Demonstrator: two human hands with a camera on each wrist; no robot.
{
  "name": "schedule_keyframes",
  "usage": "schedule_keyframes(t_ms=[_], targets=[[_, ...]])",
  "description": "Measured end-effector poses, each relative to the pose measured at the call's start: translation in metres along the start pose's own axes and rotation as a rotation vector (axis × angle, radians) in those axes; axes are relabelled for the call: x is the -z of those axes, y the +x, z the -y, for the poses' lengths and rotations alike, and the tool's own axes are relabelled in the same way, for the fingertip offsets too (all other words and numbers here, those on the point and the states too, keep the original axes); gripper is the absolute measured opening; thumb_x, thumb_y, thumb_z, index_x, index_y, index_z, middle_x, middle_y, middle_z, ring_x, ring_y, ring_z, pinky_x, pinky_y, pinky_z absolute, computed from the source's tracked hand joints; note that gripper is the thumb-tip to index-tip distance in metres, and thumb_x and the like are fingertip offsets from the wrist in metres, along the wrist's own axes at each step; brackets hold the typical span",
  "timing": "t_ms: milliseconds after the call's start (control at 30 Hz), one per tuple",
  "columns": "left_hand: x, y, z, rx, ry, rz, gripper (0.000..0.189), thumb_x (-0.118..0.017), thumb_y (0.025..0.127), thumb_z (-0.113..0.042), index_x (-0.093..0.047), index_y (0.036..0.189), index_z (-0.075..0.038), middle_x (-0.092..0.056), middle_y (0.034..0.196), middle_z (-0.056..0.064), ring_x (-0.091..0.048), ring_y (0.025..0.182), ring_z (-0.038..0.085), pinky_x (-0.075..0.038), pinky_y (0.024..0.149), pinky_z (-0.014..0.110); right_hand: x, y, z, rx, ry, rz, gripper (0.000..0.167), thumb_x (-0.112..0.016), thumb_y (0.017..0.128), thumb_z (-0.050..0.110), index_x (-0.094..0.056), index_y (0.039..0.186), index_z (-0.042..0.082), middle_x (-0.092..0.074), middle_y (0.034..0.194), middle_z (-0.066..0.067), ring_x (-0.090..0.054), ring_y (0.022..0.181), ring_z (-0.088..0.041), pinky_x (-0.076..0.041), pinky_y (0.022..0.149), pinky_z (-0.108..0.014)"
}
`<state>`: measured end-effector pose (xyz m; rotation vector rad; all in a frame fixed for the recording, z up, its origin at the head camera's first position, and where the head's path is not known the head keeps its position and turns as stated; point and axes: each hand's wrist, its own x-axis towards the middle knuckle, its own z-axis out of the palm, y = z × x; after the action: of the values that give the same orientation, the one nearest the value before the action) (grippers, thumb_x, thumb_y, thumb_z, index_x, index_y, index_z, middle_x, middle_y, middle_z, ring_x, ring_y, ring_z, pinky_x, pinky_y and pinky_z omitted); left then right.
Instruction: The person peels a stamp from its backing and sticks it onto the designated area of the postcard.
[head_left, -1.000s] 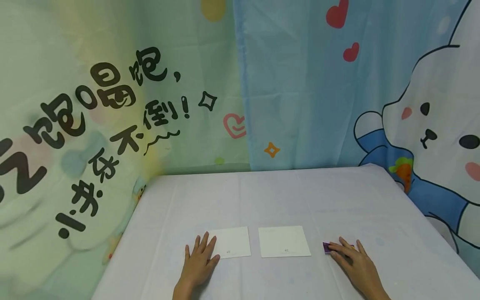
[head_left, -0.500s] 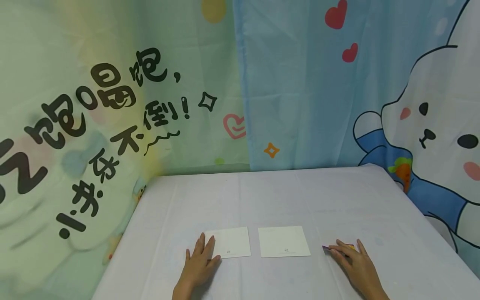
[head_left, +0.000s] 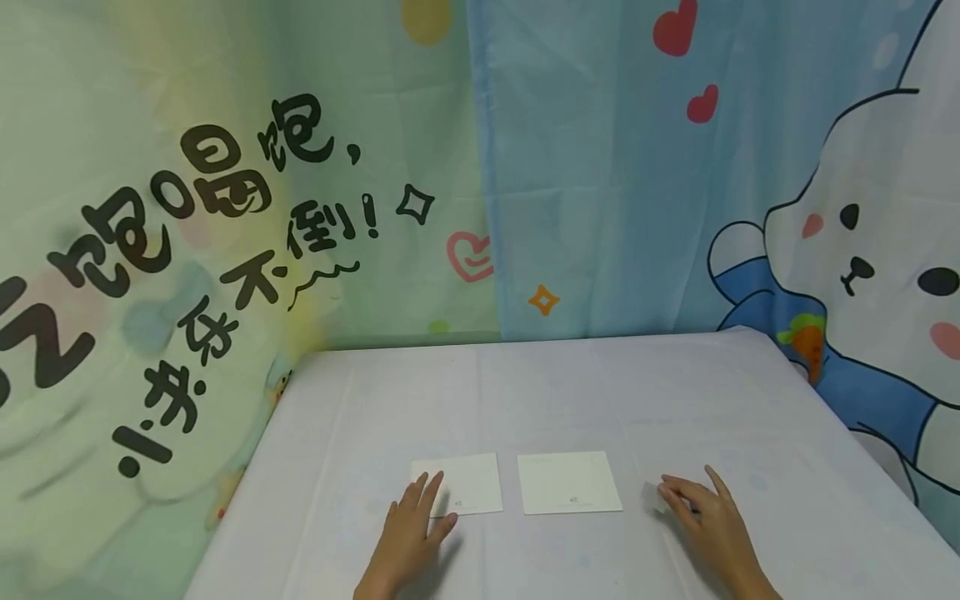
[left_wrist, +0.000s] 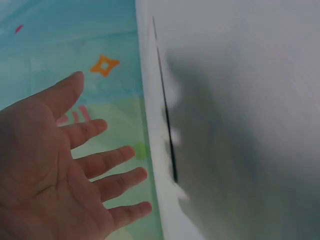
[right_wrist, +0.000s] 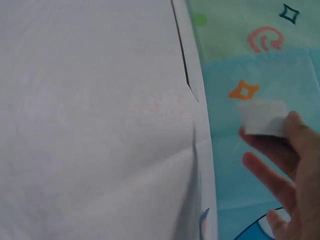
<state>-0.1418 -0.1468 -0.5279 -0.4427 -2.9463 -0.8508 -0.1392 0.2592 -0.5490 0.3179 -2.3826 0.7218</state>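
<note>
My right hand [head_left: 716, 527] is raised over the right side of the table. Its thumb and index finger pinch a small card [right_wrist: 264, 118], whose white face shows in the right wrist view; its kind is unclear. In the head view that card blurs against the white cloth. My left hand [head_left: 411, 533] hovers just above the near left corner of a white sheet [head_left: 472, 479], fingers spread and holding nothing. The left wrist view shows its bare palm [left_wrist: 55, 185]. A second white sheet [head_left: 568, 482] lies flat between the hands, with a small mark near its lower edge.
A white cloth covers the table [head_left: 480, 392]. Behind it hangs a printed curtain [head_left: 600, 208] with hearts, lettering and a white cartoon animal [head_left: 885, 208] at the right.
The right hand has lifted off the table with the small card, whose purple and orange colours showed earlier. The left hand has risen from the left sheet and shifted slightly right.
</note>
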Motion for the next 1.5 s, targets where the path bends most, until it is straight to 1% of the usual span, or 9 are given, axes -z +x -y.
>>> schedule_keyframes(t_ms=[267,400,567,667,800,933,1033,1167,1500], targets=[[0.005,0.011,-0.043,-0.108,-0.093,0.029,0.063,-0.043,0.093,-0.050,-0.032,0.142,-0.012,-0.039,0.140,0.013,-0.032,0.129,0.038,-0.022,0.098,0.063,0.007,0.027,0.038,0.004,0.125,-0.052,0.002,-0.069,0.081,0.006,-0.067,0.081,0.005,-0.068,0.080,-0.003,-0.061,0.079,-0.019,-0.016,0.105,-0.018],[0.008,0.015,-0.066,-0.140,-0.119,0.043,0.062,-0.038,0.093,-0.054,-0.034,0.141,-0.015,-0.042,0.139,0.009,-0.035,0.129,0.034,-0.025,0.100,0.056,0.011,0.040,0.060,0.043,0.157,-0.073,0.012,-0.070,0.078,0.003,-0.064,0.073,0.012,-0.067,0.078,0.001,-0.059,0.079,-0.016,-0.020,0.104,-0.021],[0.009,0.013,-0.094,-0.226,-0.174,0.001,0.052,-0.038,0.096,-0.048,-0.043,0.136,-0.015,-0.051,0.130,0.000,-0.046,0.121,0.021,-0.037,0.096,0.045,0.021,0.051,0.086,0.092,0.208,-0.058,0.019,-0.069,0.078,0.001,-0.062,0.075,0.018,-0.065,0.078,0.007,-0.057,0.079,-0.010,-0.023,0.102,-0.023],[0.009,0.012,-0.109,-0.271,-0.248,-0.012,0.042,-0.039,0.098,-0.042,-0.048,0.130,-0.016,-0.057,0.120,-0.006,-0.052,0.112,0.014,-0.042,0.091,0.040,0.027,0.055,0.100,0.094,0.262,-0.034,0.024,-0.068,0.079,0.000,-0.061,0.077,0.022,-0.062,0.079,0.012,-0.055,0.083,-0.005,-0.024,0.100,-0.022],[0.007,0.016,-0.125,-0.302,-0.390,0.003,0.036,-0.038,0.098,-0.040,-0.052,0.121,-0.017,-0.062,0.106,-0.009,-0.057,0.101,0.007,-0.046,0.084,0.035,0.031,0.059,0.118,0.066,0.320,-0.030,0.026,-0.069,0.078,-0.001,-0.061,0.078,0.023,-0.060,0.080,0.013,-0.051,0.090,-0.008,-0.028,0.092,-0.018],[0.004,0.018,-0.135,-0.338,-0.510,0.027,0.029,-0.040,0.099,-0.035,-0.054,0.115,-0.014,-0.064,0.096,-0.008,-0.059,0.091,0.002,-0.047,0.076,0.027,0.031,0.062,0.132,0.039,0.333,-0.021,0.027,-0.070,0.077,-0.001,-0.061,0.076,0.024,-0.059,0.081,0.014,-0.050,0.091,-0.011,-0.031,0.085,-0.018],[0.002,0.018,-0.139,-0.370,-0.554,0.029,0.023,-0.042,0.099,-0.030,-0.054,0.109,-0.013,-0.064,0.088,-0.008,-0.058,0.084,-0.001,-0.046,0.069,0.021,0.031,0.062,0.139,0.045,0.324,-0.011,0.027,-0.071,0.076,-0.001,-0.061,0.075,0.025,-0.058,0.080,0.015,-0.050,0.088,-0.011,-0.032,0.084,-0.020],[-0.001,0.018,-0.141,-0.408,-0.559,0.003,0.018,-0.042,0.099,-0.027,-0.054,0.101,-0.014,-0.063,0.080,-0.010,-0.057,0.079,-0.002,-0.044,0.065,0.018,0.029,0.062,0.142,0.068,0.330,-0.007,0.029,-0.071,0.075,-0.001,-0.059,0.074,0.026,-0.057,0.079,0.017,-0.051,0.085,-0.010,-0.033,0.083,-0.020],[-0.006,0.017,-0.140,-0.399,-0.591,-0.035,0.018,-0.043,0.099,-0.023,-0.054,0.087,-0.015,-0.062,0.071,-0.010,-0.055,0.071,-0.003,-0.043,0.060,0.017,0.022,0.061,0.142,0.121,0.344,-0.001,0.029,-0.073,0.073,-0.001,-0.059,0.073,0.025,-0.055,0.078,0.018,-0.052,0.082,-0.010,-0.031,0.085,-0.020]])
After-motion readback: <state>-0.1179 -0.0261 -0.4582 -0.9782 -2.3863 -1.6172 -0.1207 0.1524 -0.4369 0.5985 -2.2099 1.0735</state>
